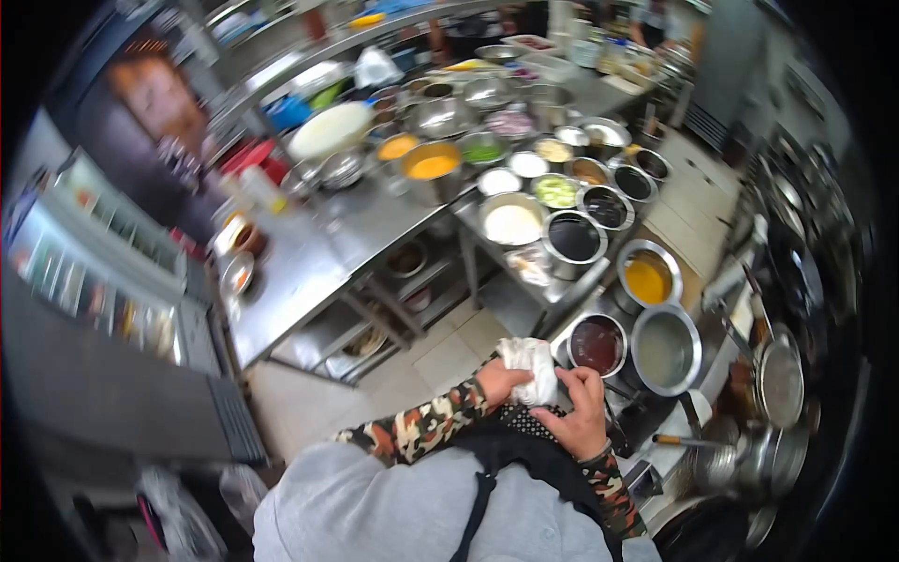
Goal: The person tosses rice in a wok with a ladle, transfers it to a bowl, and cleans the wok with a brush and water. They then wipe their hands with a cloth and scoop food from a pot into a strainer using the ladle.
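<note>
A crumpled white cloth (530,371) is at my waist, between my two hands. My left hand (499,382) grips its left side, thumb across the front. On the right side of the cloth is my right hand (579,414), its thumb and fingers spread apart and the fingertips near the cloth's edge. Just beyond my right hand stands a pot of dark red sauce (596,345), with a larger pot of cloudy liquid (666,349) beside it.
A steel table (318,253) stands ahead to the left, with a pot of orange sauce (433,163). Many bowls surround a pot of black liquid (574,237). Pans (780,382) line the right. A glass-doored fridge (103,281) is at left. A person (653,23) stands far back.
</note>
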`<state>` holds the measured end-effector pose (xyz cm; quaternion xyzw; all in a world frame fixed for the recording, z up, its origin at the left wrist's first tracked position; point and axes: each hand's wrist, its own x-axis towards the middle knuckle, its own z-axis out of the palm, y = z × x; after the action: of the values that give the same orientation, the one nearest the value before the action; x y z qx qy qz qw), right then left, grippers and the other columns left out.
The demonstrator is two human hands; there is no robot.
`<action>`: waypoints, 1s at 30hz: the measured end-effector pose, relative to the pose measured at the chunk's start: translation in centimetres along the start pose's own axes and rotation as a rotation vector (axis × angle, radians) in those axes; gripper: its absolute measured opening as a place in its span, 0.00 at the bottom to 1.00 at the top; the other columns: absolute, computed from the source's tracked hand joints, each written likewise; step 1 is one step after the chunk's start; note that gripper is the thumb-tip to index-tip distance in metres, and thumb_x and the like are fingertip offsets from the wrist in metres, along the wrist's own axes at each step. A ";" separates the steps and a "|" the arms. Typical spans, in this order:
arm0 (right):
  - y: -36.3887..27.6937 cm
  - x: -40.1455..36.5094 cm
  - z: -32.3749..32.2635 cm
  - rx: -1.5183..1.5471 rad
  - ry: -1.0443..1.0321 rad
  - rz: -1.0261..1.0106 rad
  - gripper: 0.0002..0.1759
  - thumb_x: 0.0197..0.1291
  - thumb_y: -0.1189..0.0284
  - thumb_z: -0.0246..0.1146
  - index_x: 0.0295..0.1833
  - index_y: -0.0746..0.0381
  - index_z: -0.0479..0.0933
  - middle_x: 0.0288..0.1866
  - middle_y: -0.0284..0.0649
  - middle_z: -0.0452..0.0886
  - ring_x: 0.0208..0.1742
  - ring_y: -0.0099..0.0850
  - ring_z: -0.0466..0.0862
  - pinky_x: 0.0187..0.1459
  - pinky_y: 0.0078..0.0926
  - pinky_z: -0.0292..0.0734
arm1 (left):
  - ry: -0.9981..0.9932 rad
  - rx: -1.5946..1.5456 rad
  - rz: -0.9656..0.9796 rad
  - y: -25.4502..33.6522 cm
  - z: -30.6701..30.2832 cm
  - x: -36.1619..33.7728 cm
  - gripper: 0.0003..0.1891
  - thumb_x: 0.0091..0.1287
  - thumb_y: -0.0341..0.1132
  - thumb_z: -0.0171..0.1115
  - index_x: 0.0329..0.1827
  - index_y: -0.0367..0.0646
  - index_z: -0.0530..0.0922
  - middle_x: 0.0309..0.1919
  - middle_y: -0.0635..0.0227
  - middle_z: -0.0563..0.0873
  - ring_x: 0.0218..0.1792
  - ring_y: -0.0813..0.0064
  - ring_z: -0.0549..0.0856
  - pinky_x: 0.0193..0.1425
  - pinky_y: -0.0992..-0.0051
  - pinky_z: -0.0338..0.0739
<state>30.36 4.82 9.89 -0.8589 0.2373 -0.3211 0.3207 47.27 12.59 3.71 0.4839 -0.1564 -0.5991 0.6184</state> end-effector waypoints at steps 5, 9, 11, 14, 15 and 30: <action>1.8 -1.5 3.6 0.448 -0.270 0.235 0.20 0.45 0.82 0.64 0.48 0.67 0.75 0.38 0.42 0.78 0.34 0.29 0.80 0.35 0.23 0.75 | -0.010 0.356 0.001 -0.8 -1.8 -2.9 0.19 0.71 0.44 0.53 0.55 0.38 0.77 0.44 0.69 0.83 0.44 0.82 0.80 0.51 0.78 0.74; 1.0 -1.1 5.2 0.457 -0.420 0.294 0.27 0.45 0.78 0.64 0.55 0.66 0.70 0.36 0.46 0.80 0.37 0.36 0.83 0.38 0.27 0.78 | -0.028 0.189 0.238 -2.5 -1.4 -4.4 0.20 0.73 0.43 0.48 0.56 0.36 0.74 0.46 0.67 0.82 0.47 0.78 0.79 0.54 0.75 0.73; -0.3 0.1 5.6 0.166 -0.474 0.176 0.29 0.44 0.76 0.65 0.56 0.66 0.68 0.36 0.49 0.80 0.38 0.41 0.83 0.39 0.32 0.78 | 0.009 0.445 0.168 -2.4 -1.8 -4.5 0.20 0.73 0.45 0.50 0.55 0.35 0.73 0.47 0.65 0.82 0.47 0.76 0.79 0.54 0.75 0.73; -3.1 1.9 6.2 -0.087 -0.538 0.082 0.31 0.44 0.74 0.64 0.58 0.64 0.67 0.40 0.55 0.79 0.42 0.54 0.79 0.43 0.46 0.76 | 0.109 0.556 0.159 0.3 -2.2 -5.2 0.20 0.72 0.46 0.51 0.54 0.36 0.74 0.44 0.63 0.83 0.46 0.75 0.80 0.53 0.75 0.73; -3.1 2.2 6.9 -0.094 -0.523 -0.016 0.31 0.44 0.75 0.63 0.59 0.64 0.67 0.40 0.54 0.80 0.42 0.53 0.80 0.43 0.45 0.76 | 0.180 0.544 0.133 1.1 -2.5 -5.2 0.20 0.71 0.47 0.51 0.52 0.37 0.75 0.42 0.62 0.83 0.45 0.75 0.80 0.52 0.75 0.73; -1.5 10.2 11.1 -0.178 -0.506 0.214 0.12 0.48 0.72 0.59 0.36 0.69 0.72 0.32 0.60 0.77 0.38 0.58 0.78 0.39 0.49 0.72 | -0.189 0.218 0.155 4.2 -11.4 0.5 0.18 0.71 0.42 0.54 0.56 0.38 0.73 0.44 0.68 0.82 0.44 0.81 0.78 0.52 0.77 0.73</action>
<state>45.47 4.01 8.50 -0.9066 0.2661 -0.0389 0.3251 58.66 16.05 1.37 0.4763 -0.3149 -0.5720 0.5889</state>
